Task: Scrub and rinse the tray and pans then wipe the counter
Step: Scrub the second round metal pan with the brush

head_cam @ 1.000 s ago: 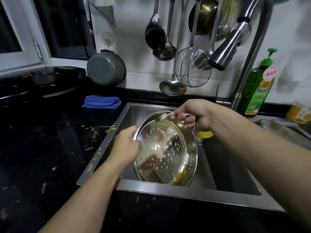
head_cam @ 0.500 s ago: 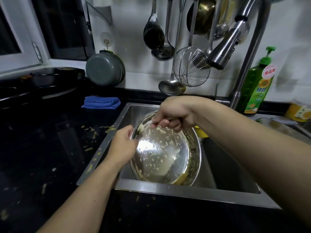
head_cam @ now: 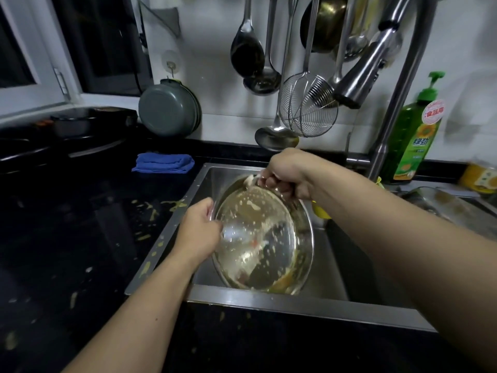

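Kitchen sink, mid-wash: at nine o'clock your black counter [head_cam: 80, 238] is flecked with yellowish scraps, unwiped, and a folded blue cloth [head_cam: 163, 163] lies near the sink's ten o'clock corner, untouched. Your left hand [head_cam: 199, 232] curls its fingers around the nine o'clock rim of the steel pan [head_cam: 263, 243], which stands tilted on edge inside the sink [head_cam: 333, 275], its hollow turned toward you and its low edge resting near six o'clock. The pan is round, so no long axis shows; it leans back toward twelve o'clock. Pale residue and an orange smear speckle its inside, so you appear early in the scrubbing. Your right hand [head_cam: 287, 176] closes its fingers on a pale scrubber [head_cam: 250, 180] pressed at the pan's twelve o'clock rim. The faucet head [head_cam: 360, 76] hangs at one o'clock with no water visible, so rinsing looks not yet begun. At three o'clock a glass tray [head_cam: 441, 203] sits by the green soap bottle [head_cam: 414, 141], apparently unwashed.
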Demonstrator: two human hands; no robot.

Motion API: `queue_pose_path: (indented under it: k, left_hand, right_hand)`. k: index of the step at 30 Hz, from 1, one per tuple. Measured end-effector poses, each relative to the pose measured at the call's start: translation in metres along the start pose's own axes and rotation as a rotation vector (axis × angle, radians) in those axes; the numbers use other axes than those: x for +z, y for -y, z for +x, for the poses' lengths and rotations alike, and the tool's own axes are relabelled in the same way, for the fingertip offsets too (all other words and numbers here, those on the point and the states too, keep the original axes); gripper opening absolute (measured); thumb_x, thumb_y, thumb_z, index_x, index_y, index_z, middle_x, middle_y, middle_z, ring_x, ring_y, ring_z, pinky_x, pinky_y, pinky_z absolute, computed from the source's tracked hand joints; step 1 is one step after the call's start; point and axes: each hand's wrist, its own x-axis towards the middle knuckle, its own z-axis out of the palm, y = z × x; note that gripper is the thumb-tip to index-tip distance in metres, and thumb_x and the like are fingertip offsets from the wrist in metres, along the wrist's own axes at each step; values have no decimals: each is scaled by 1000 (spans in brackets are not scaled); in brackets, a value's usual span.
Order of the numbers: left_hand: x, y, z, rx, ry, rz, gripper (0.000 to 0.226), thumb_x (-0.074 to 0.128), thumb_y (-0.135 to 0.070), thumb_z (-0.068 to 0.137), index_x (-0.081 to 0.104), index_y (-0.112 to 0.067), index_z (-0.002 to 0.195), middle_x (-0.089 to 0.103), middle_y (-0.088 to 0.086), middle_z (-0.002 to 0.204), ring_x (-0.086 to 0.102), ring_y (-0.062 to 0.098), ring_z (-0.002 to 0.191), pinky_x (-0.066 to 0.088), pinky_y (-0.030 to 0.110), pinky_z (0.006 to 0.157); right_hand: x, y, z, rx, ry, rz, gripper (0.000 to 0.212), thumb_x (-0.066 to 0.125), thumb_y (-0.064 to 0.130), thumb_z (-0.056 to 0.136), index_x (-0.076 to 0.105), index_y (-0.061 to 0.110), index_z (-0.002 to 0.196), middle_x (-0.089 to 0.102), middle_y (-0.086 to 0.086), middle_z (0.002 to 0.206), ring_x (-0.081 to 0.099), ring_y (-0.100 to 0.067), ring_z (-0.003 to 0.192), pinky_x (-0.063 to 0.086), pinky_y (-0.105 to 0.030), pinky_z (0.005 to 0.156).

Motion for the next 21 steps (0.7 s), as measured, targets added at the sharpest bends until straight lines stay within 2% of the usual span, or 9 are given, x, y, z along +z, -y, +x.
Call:
queue_pose_path:
  k: [2,6,9,11,13,15,17,18,21]
  left_hand:
    - [-1,0,1,-20,-17,-68,15,66,5,86,65,-10,87,73,3,78,70,25,75,57,41,68]
    - [-4,-5,-1,-39,-80,-208,15,63,15,82,60,2,88,68,10,74,64,21,65,52,36,57]
    - [-6,-3,1,-67,-142,-274,13,60,14,82,49,10,85,58,12,71,53,21,64,44,39,58]
    - [-5,0,5,-94,-177,-298,18,55,15,76,39,6,79,49,9,71,45,21,64,36,38,56]
    - [-4,1,9,-112,-184,-315,24,53,15,73,39,-5,73,43,7,70,39,20,64,32,37,55]
    - [-5,7,11,-118,-174,-295,25,55,12,74,39,-6,73,47,6,71,42,20,64,34,37,55]
    - [-7,10,13,-108,-162,-254,23,60,9,73,38,0,77,53,7,74,48,21,66,40,40,57]
    - [-7,11,13,-105,-161,-243,25,61,7,72,38,-1,76,53,8,74,49,22,66,41,41,58]
    - [-5,9,12,-109,-165,-265,29,56,10,73,40,-13,70,47,7,70,44,21,64,36,41,56]
  right_hand:
    - [7,-4,-6,-87,-28,-4,28,44,2,98,63,3,77,47,-2,50,26,-11,35,20,-18,42]
    - [17,-9,-25,-254,248,-391,16,59,12,99,73,8,91,52,1,56,38,-12,45,30,-24,42]
    - [7,-35,-12,-405,-119,-820,21,56,28,99,72,23,86,61,2,68,56,-15,61,45,-28,57]
    - [1,-57,-6,-342,-422,-987,27,46,35,102,71,25,98,66,-3,84,64,-27,79,53,-36,69]
    - [4,-76,-7,-316,-423,-978,36,35,37,107,64,22,90,62,-1,81,64,-24,76,57,-41,71]
    - [15,-85,-14,-361,-225,-889,38,36,34,107,59,25,78,57,10,73,59,-14,61,57,-38,62]
    - [26,-91,-17,-409,-54,-836,31,45,36,105,66,30,84,61,15,75,55,-10,53,54,-33,52]
    - [26,-91,-12,-390,-86,-842,28,47,37,103,68,32,86,65,10,77,57,-11,55,55,-33,53]
    - [11,-90,12,-251,-454,-845,31,44,30,101,63,26,77,63,0,73,66,-22,69,60,-41,62]
